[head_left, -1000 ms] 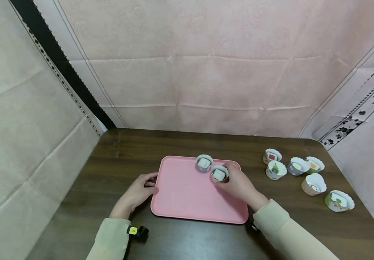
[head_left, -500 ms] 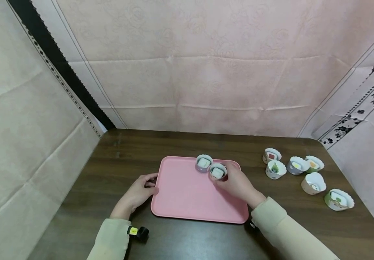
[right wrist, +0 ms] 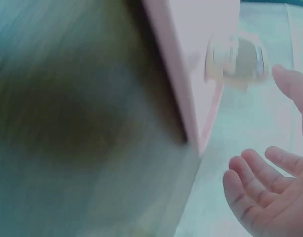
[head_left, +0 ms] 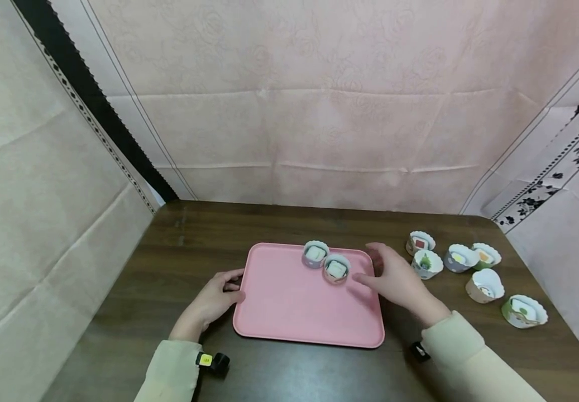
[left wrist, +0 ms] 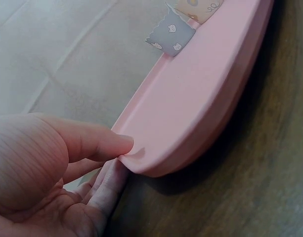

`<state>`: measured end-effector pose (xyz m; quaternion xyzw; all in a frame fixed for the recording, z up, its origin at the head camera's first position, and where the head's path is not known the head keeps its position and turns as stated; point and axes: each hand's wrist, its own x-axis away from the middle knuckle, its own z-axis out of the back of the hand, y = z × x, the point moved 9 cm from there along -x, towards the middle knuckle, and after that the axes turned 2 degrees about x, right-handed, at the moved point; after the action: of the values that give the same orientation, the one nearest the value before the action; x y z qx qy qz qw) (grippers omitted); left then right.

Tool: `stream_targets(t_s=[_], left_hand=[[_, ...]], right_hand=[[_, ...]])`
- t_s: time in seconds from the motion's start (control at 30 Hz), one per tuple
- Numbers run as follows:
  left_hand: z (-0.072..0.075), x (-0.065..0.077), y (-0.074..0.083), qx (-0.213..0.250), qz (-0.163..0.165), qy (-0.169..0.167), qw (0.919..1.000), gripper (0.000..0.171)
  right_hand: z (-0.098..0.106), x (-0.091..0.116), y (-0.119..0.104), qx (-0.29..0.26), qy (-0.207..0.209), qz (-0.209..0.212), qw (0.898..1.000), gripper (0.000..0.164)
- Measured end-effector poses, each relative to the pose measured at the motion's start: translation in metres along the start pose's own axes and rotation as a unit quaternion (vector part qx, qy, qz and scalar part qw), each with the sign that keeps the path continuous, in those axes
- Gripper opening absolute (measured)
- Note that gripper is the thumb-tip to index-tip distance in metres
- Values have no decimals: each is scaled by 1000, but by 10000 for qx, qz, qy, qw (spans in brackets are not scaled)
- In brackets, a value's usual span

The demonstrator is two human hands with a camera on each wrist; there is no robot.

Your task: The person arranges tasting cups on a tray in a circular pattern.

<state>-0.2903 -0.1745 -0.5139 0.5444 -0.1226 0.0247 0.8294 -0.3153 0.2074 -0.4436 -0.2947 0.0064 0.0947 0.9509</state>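
A pink tray [head_left: 309,312] lies on the table. My left hand [head_left: 214,301] pinches its left edge, thumb [left wrist: 124,144] over the rim and fingers [left wrist: 111,185] under it. Two paper baking cups stand touching or nearly so at the tray's back: a grey-blue one [head_left: 315,254] and, just in front and right, a brownish one [head_left: 336,269]. Each has a pale block inside. Past the tray's right edge, my right hand [head_left: 397,278] hangs with fingers spread and holds nothing. In the right wrist view, the brownish cup [right wrist: 235,58] is blurred beside the thumb.
Several more paper cups stand on the right of the brown table [head_left: 209,223]: one with a red piece [head_left: 420,242], one with a green plant-like piece [head_left: 427,264], a grey-blue one [head_left: 460,258], and a green-sided one [head_left: 524,311] nearest. Pale cloth [head_left: 319,145] hangs behind.
My right hand set the brownish cup down slightly left and back, near the grey-blue one, let go, and moved right. The left hand stays at the tray's edge.
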Motion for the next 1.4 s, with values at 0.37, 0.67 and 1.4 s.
stream_targets(t_s=[0.37, 0.67, 1.4], left_hand=[[0, 0, 0, 13, -51, -36, 10000, 55], [2, 5, -1, -94, -76, 33, 9999, 54], [1, 1, 0, -55, -82, 28, 9999, 54]], right_hand=[[60, 17, 54, 382, 999, -249, 9940, 89], [70, 26, 88, 530, 1345, -843, 9859, 89], [45, 26, 119, 165, 660, -1634, 9842, 89]])
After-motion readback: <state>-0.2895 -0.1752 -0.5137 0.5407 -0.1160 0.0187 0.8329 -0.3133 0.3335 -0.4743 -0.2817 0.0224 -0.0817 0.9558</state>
